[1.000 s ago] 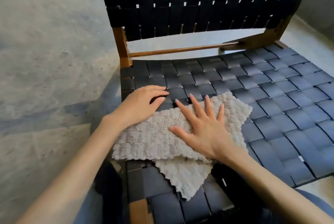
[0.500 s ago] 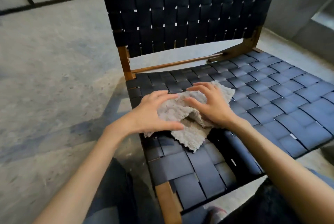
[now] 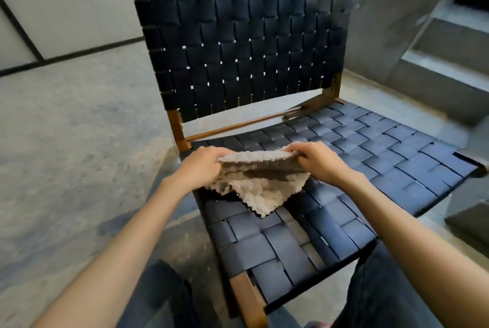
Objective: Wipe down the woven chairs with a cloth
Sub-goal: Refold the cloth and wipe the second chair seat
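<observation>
My left hand (image 3: 201, 167) and right hand (image 3: 321, 161) each pinch the top edge of the grey cloth (image 3: 260, 184), held over the left side of the woven chair (image 3: 375, 153) seat, so I judge I'm refolding it and must next press it flat to wipe

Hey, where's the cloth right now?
Head view, centre: the grey cloth is held between the left hand and right hand, over the woven seat, one corner drooping toward it.
</observation>
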